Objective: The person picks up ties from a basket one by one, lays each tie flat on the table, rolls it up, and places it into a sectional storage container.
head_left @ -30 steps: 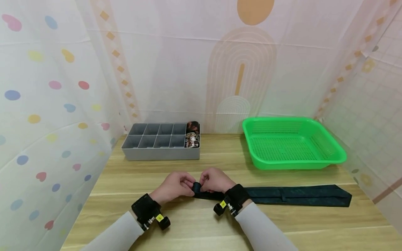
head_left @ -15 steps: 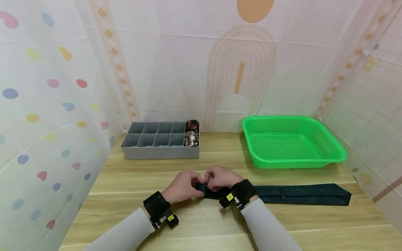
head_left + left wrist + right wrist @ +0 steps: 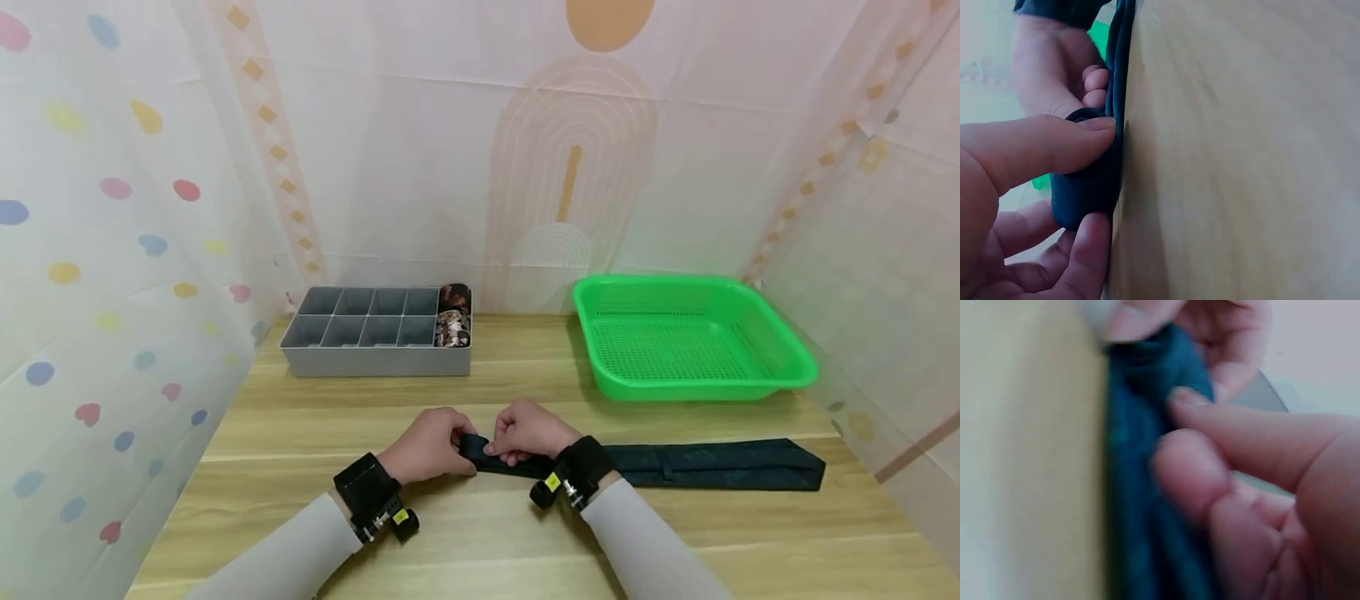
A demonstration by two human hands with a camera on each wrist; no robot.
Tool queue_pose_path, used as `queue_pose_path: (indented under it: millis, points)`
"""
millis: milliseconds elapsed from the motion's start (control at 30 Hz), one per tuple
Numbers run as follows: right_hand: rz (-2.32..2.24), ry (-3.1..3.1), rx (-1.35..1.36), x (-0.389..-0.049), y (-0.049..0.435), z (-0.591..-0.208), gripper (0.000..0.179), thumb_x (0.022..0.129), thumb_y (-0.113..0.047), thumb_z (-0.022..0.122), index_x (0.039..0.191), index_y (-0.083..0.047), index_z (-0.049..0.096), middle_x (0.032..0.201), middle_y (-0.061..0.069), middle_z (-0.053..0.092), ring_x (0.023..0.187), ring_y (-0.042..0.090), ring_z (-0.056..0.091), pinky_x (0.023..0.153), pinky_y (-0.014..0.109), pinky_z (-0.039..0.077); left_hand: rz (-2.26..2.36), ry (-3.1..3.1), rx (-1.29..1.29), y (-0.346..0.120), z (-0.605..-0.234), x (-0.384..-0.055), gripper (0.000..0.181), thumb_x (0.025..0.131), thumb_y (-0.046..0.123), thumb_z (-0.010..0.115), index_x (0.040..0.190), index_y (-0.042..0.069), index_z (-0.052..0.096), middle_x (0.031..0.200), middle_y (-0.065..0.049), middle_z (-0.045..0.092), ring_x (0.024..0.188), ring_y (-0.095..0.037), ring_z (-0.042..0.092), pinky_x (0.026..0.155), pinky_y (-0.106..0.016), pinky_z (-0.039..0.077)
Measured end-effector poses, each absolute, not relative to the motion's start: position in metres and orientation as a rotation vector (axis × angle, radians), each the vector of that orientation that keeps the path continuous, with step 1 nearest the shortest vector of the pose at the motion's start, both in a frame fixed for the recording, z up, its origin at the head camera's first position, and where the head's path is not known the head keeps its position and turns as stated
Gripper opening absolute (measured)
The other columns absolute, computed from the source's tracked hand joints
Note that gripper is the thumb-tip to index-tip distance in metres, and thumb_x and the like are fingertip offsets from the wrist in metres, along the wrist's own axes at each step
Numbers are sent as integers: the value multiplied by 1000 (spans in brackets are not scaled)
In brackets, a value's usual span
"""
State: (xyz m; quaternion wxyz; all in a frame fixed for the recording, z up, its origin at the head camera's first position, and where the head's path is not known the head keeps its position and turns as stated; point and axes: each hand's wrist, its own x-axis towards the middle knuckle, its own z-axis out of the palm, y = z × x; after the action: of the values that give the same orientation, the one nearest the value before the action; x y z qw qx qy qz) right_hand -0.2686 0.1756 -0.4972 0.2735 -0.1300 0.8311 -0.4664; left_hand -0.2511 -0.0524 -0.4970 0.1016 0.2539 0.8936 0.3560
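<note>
A dark green-blue necktie [image 3: 735, 464] lies stretched across the table, its wide pointed end to the right. Its left end is wound into a small roll [image 3: 1082, 200]. My left hand [image 3: 426, 446] grips that roll, thumb across one side edge and fingers round the other side. At the roll's right side is my right hand [image 3: 534, 429], fingers curled, with the thumb tip on the fabric in the right wrist view. That view is blurred, and the wrist strap hides part of the tie in the head view.
A grey divided box [image 3: 375, 362] stands at the back left. Two rolled patterned cloths [image 3: 453, 328] fill its right-hand compartments. To the back right is a green plastic basket [image 3: 697, 390]. Printed curtains [image 3: 390, 167] hang behind and beside the wooden table [image 3: 480, 550].
Both hands shifted right with the roll, then the left hand drew slightly back left. The right hand's fingers have loosened a little on the roll. The tie's wide end keeps its place.
</note>
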Motion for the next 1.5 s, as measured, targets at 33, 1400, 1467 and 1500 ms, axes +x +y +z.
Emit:
queue_pose_path:
  millis: [33, 1400, 1467, 1500]
  points:
    - [-1265, 2261, -352, -267, 176, -498, 25, 91, -17, 83, 76, -9, 64, 61, -1, 66, 54, 8, 63, 53, 21, 50, 1050, 2643, 756, -52, -496, -251, 33, 69, 18, 97, 95, 13, 78, 87, 3, 67, 74, -9, 59, 71, -26, 51]
    - [-928, 2701, -782, -254, 170, -486, 24, 75, -20, 93, 87, -19, 72, 69, -13, 62, 65, 3, 54, 67, 23, 46, 931, 2692, 772, -43, -490, -249, 30, 66, 11, 92, 84, 16, 69, 81, 5, 62, 74, -13, 53, 69, -27, 45]
    - [-909, 2702, -768, -254, 171, -487, 24, 75, -21, 93, 87, -19, 72, 68, -13, 60, 64, 3, 53, 66, 23, 46, 940, 2685, 767, -44, -491, -249, 31, 67, 12, 93, 86, 15, 70, 79, 4, 62, 72, -13, 53, 68, -27, 45]
    - [-909, 2698, -771, -255, 171, -488, 24, 75, -21, 93, 86, -19, 72, 67, -13, 60, 63, 3, 53, 66, 23, 45, 949, 2680, 760, -44, -491, -249, 30, 67, 13, 94, 86, 15, 70, 78, 5, 62, 72, -12, 53, 68, -27, 45]
